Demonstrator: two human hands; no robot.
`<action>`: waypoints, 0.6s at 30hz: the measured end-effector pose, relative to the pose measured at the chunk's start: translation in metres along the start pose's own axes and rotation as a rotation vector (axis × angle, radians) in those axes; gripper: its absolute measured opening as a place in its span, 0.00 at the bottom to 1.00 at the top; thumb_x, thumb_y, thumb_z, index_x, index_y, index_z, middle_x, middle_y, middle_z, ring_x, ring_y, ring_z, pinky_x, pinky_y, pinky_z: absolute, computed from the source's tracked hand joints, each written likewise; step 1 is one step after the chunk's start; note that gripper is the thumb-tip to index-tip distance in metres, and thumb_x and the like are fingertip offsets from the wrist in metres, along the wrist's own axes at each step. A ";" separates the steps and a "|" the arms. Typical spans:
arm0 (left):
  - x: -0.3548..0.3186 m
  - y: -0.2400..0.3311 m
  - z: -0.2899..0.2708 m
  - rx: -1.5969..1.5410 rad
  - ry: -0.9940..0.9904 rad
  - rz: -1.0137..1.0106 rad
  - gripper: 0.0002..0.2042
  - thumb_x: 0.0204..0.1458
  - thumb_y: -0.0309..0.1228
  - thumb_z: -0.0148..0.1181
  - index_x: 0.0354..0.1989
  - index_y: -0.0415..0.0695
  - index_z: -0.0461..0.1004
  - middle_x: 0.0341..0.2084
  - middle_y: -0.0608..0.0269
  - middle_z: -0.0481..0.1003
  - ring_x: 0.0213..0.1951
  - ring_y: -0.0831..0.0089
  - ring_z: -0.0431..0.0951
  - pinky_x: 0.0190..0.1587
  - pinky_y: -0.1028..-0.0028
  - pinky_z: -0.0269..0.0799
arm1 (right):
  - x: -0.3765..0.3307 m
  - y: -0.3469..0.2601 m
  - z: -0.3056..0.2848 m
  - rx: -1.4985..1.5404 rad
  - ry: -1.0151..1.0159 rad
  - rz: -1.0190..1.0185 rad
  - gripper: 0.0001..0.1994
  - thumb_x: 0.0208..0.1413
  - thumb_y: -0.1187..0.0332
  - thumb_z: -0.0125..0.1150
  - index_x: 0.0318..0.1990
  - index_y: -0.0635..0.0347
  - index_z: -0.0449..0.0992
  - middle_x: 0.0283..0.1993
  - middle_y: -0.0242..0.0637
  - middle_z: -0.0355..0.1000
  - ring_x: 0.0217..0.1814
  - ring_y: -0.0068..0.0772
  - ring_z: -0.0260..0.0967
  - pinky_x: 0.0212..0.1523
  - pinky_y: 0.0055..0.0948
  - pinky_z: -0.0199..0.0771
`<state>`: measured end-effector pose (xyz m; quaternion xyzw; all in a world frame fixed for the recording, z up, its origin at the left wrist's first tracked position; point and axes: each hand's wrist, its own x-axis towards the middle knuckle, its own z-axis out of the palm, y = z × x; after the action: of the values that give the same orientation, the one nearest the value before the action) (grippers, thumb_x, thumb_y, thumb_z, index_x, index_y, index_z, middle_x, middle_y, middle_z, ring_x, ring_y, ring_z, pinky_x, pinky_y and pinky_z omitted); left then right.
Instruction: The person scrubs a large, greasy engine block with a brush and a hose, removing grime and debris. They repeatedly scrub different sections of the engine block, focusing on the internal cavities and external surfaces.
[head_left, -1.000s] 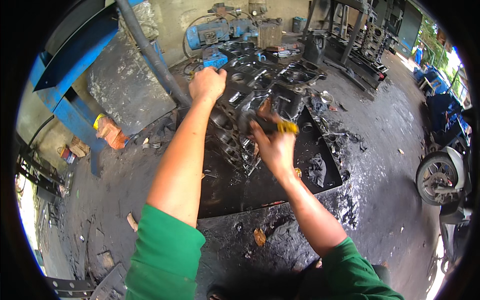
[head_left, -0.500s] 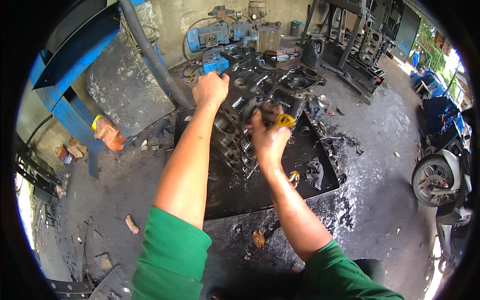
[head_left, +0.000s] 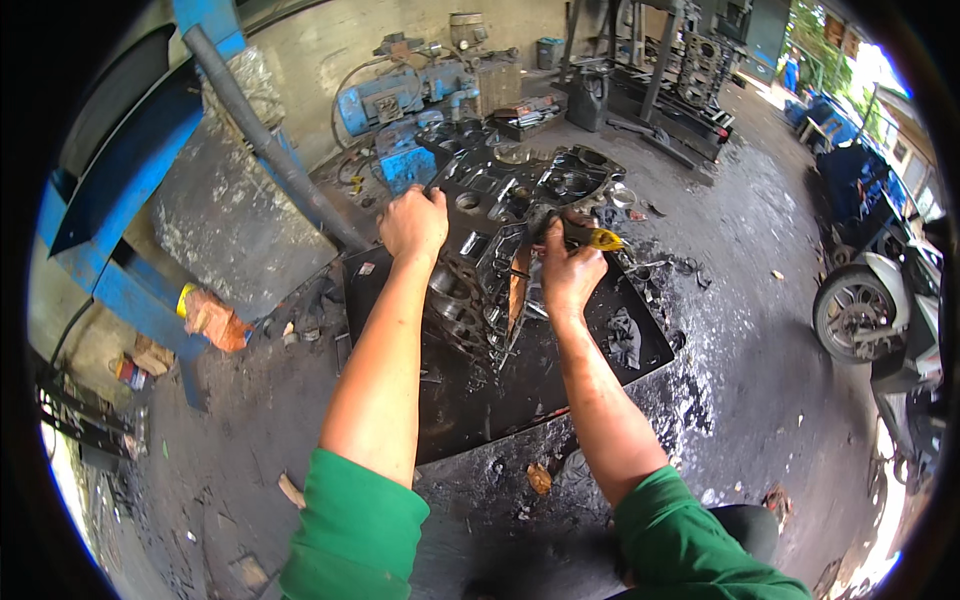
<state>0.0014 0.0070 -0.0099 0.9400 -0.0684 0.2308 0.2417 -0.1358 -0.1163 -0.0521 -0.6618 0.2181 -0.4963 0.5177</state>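
A greasy metal engine block [head_left: 465, 285] lies tilted in a wide black tray [head_left: 450, 410] in front of me. My left hand [head_left: 412, 225] is closed at the block's left upper edge, with its fingertips hidden behind the hand. Over the block's right side, my right hand [head_left: 574, 270] grips a dark tool with a yellow end [head_left: 606, 239]. The fingers cover much of this tool, and its exact kind does not show. A brown strip [head_left: 517, 290] runs along the block's side, left of my right hand. A dark crumpled rag [head_left: 625, 338] lies in the tray.
Behind the block, more dark engine castings [head_left: 575, 180] sit near a blue motor [head_left: 385, 100] and a black jug [head_left: 589, 98]. A blue metal frame [head_left: 130, 290] stands to the left. On the right is a parked motorbike [head_left: 860, 312]. Debris litters the oily floor.
My right hand has moved right with the yellow-ended tool, uncovering the brown strip on the block's side. My left hand stays at the block's edge. The whole view has shifted slightly.
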 end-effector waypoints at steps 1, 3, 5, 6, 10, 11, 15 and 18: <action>0.001 0.000 0.000 0.002 0.001 0.005 0.18 0.56 0.46 0.52 0.42 0.46 0.81 0.35 0.48 0.81 0.43 0.52 0.81 0.51 0.56 0.71 | 0.000 0.002 -0.001 0.091 0.037 -0.051 0.11 0.57 0.70 0.63 0.43 0.69 0.77 0.27 0.42 0.78 0.24 0.21 0.75 0.25 0.26 0.75; 0.001 0.000 0.001 -0.002 0.003 -0.008 0.18 0.56 0.46 0.52 0.41 0.46 0.81 0.34 0.48 0.81 0.42 0.51 0.81 0.50 0.56 0.72 | -0.004 0.005 -0.002 0.263 0.044 -0.048 0.12 0.57 0.69 0.63 0.45 0.68 0.76 0.27 0.43 0.78 0.26 0.22 0.75 0.27 0.26 0.75; 0.002 -0.001 0.000 0.022 0.022 0.030 0.18 0.55 0.46 0.52 0.39 0.45 0.81 0.32 0.47 0.81 0.40 0.51 0.81 0.47 0.56 0.73 | -0.006 0.008 -0.005 0.063 -0.072 0.021 0.13 0.56 0.69 0.65 0.47 0.62 0.77 0.32 0.42 0.78 0.33 0.23 0.76 0.35 0.29 0.76; 0.002 -0.001 0.000 0.024 0.022 0.033 0.18 0.55 0.46 0.52 0.39 0.45 0.81 0.32 0.47 0.81 0.39 0.51 0.81 0.47 0.56 0.73 | -0.003 0.010 -0.009 0.038 -0.104 -0.045 0.12 0.57 0.70 0.65 0.47 0.65 0.77 0.33 0.38 0.79 0.34 0.20 0.75 0.36 0.26 0.76; 0.003 -0.001 0.001 0.029 0.024 0.046 0.18 0.55 0.45 0.52 0.37 0.43 0.80 0.31 0.47 0.81 0.39 0.50 0.81 0.46 0.56 0.74 | 0.018 0.012 -0.027 -0.172 -0.096 -0.298 0.12 0.57 0.71 0.65 0.46 0.67 0.78 0.36 0.37 0.79 0.36 0.18 0.74 0.38 0.24 0.75; 0.003 -0.001 0.001 0.036 0.022 0.046 0.18 0.55 0.45 0.52 0.37 0.43 0.80 0.31 0.46 0.81 0.39 0.50 0.81 0.46 0.55 0.74 | 0.023 0.012 -0.030 -0.006 -0.158 -0.217 0.11 0.57 0.71 0.65 0.45 0.65 0.79 0.39 0.40 0.79 0.37 0.21 0.76 0.39 0.24 0.75; 0.002 -0.001 0.001 0.007 0.047 0.064 0.18 0.55 0.45 0.52 0.37 0.43 0.80 0.31 0.49 0.81 0.39 0.52 0.81 0.46 0.55 0.74 | 0.024 0.017 -0.034 -0.312 -0.118 -0.264 0.10 0.55 0.72 0.65 0.45 0.61 0.79 0.38 0.42 0.78 0.36 0.28 0.78 0.37 0.26 0.76; 0.002 -0.001 0.001 0.011 0.019 0.057 0.18 0.56 0.45 0.52 0.40 0.43 0.80 0.32 0.49 0.81 0.40 0.52 0.81 0.46 0.55 0.74 | 0.018 0.023 -0.036 -0.201 -0.087 -0.229 0.10 0.55 0.72 0.65 0.45 0.61 0.79 0.37 0.41 0.78 0.36 0.31 0.78 0.36 0.28 0.76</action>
<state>0.0034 0.0072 -0.0104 0.9367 -0.0917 0.2471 0.2305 -0.1554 -0.1560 -0.0661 -0.7519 0.1671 -0.4986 0.3976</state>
